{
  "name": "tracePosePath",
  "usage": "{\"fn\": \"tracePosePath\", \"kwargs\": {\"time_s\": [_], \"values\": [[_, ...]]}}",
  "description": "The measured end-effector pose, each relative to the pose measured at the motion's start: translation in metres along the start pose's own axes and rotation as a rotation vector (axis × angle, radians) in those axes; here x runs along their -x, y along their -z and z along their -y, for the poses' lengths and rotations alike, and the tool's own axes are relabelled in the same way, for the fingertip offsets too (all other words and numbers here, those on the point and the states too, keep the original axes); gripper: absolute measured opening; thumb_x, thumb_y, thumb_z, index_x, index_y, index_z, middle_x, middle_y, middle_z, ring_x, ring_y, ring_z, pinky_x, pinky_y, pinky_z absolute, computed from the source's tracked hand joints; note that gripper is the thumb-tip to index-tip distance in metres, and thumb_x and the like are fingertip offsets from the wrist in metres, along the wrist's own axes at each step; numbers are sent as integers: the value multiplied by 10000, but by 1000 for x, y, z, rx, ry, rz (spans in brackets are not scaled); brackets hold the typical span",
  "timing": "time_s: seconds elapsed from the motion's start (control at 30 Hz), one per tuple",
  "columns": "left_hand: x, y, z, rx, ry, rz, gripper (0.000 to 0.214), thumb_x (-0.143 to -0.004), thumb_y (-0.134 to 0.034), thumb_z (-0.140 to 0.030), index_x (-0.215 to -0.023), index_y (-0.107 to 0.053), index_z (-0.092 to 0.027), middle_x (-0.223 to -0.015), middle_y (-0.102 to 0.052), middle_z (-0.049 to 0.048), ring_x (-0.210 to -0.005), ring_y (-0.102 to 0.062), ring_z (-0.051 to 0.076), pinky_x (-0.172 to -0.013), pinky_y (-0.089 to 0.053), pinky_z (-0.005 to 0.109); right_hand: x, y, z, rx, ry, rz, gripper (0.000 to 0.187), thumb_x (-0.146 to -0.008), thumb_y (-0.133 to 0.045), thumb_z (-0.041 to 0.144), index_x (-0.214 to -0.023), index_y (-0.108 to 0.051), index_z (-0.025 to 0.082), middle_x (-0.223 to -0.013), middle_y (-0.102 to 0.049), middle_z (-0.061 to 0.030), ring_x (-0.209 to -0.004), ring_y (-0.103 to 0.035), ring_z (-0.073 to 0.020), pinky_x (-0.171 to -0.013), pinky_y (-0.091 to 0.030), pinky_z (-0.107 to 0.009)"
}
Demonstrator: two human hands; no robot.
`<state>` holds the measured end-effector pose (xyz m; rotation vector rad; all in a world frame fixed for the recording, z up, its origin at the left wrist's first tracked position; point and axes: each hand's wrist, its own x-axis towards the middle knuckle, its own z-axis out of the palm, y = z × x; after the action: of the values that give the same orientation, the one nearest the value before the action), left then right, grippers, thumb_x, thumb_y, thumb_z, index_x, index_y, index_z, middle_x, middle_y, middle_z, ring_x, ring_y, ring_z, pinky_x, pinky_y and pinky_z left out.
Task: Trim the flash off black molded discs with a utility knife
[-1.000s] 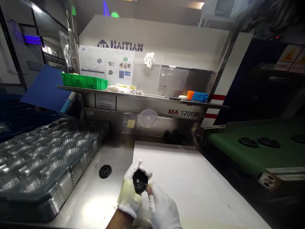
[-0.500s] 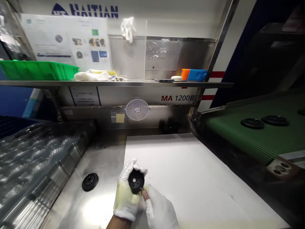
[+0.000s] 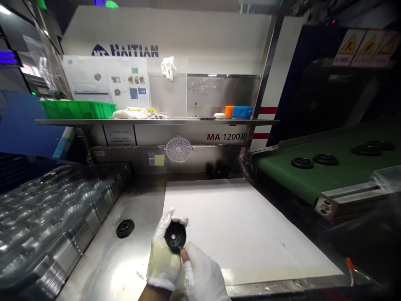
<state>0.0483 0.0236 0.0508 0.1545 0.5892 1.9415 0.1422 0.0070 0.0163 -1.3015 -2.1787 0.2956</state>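
In my left hand [image 3: 161,255], gloved in white with a yellowish covering over the palm, a round black plastic part [image 3: 179,230] is held tilted toward me. It has a hole in the middle and smaller openings near it. My right hand [image 3: 205,271], also in a white glove with a bare thumb tip, is closed at the part's lower rim. A thin greyish tip shows by that thumb; what it belongs to is hidden in the fingers. Another black ridged round part [image 3: 125,228] lies on the metal table to the left.
A white sheet [image 3: 219,221] covers the table's right side. Stacked clear plastic trays [image 3: 65,209] stand at left. On the right, a green conveyor [image 3: 282,179] carries several black round parts [image 3: 326,159]. A shelf [image 3: 181,122] with a green bin [image 3: 78,109] and a small fan [image 3: 178,149] are ahead.
The camera view has tilted up and shifted right, showing more of the conveyor. Both hands stay on the black part in nearly the same pose.
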Motion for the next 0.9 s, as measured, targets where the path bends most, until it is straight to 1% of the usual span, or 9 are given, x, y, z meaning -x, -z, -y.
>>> {"fn": "tracePosePath", "kwargs": {"time_s": [0.1, 0.17, 0.33, 0.43, 0.57, 0.63, 0.73, 0.8, 0.9], "values": [[24, 1, -16, -35, 145, 127, 301, -757, -563, -204, -1040, -600, -109, -813, -615, 89, -773, -596, 222, -752, -507, 422, 14, 16, 10, -59, 7, -3, 269, -914, -305, 271, -783, -539, 241, -688, -635, 6, -603, -597, -166, -516, -297, -262], [38, 6, -26, -51, 199, 173, 307, -757, -548, -214, -1034, -606, -97, -785, -606, 89, -743, -588, 221, -717, -511, 427, 24, 24, 17, -120, 10, -16, 273, -924, -293, 282, -824, -544, 240, -727, -636, -2, -635, -595, -167, -544, -326, -251], [54, 13, -32, -62, 111, 144, 179, -748, -597, -202, -901, -631, -115, -680, -563, 28, -655, -560, 146, -706, -504, 321, 39, 22, 26, -60, -27, -43, 257, -918, -289, 259, -885, -543, 242, -757, -639, -9, -655, -611, -188, -540, -319, -266], [44, 10, -24, -14, 65, 69, 129, -747, -618, -205, -859, -625, -142, -652, -548, -1, -631, -554, 123, -725, -506, 313, 36, 8, 25, 6, -42, -37, 254, -910, -297, 267, -803, -526, 244, -667, -626, 11, -582, -602, -184, -500, -272, -278], [15, 2, -10, 43, 39, -7, 165, -735, -617, -166, -900, -613, -162, -671, -580, 3, -674, -588, 133, -780, -503, 335, 17, -5, 13, 1, -31, -63, 244, -900, -321, 263, -768, -524, 242, -646, -631, 19, -569, -601, -165, -493, -270, -266], [1, -3, -6, -16, 84, 11, 247, -738, -589, -160, -984, -605, -141, -758, -631, 58, -751, -617, 184, -783, -504, 381, 5, -4, 3, 18, -37, -62, 263, -905, -315, 256, -753, -529, 238, -652, -631, 15, -565, -595, -163, -496, -281, -261], [-16, -9, 0, -107, 278, 131, 335, -748, -524, -183, -1060, -588, -80, -821, -646, 133, -776, -621, 249, -739, -505, 460, -10, 4, -13, -24, -75, -39, 277, -921, -299, 264, -833, -560, 240, -729, -645, -1, -658, -614, -179, -551, -335, -252], [-23, -11, 5, -106, 323, 165, 306, -743, -523, -179, -1018, -606, -75, -738, -624, 95, -702, -605, 217, -726, -505, 440, -17, 9, -20, -60, -126, -27, 271, -925, -295, 254, -929, -566, 242, -791, -651, -13, -728, -620, -190, -594, -359, -253], [-29, -12, 13, -63, 239, 122, 225, -735, -577, -161, -951, -628, -124, -663, -569, 20, -637, -563, 152, -718, -502, 360, -21, 9, -22, -26, -193, -15, 260, -927, -294, 254, -909, -553, 238, -772, -637, -12, -692, -610, -191, -578, -350, -259]]}}
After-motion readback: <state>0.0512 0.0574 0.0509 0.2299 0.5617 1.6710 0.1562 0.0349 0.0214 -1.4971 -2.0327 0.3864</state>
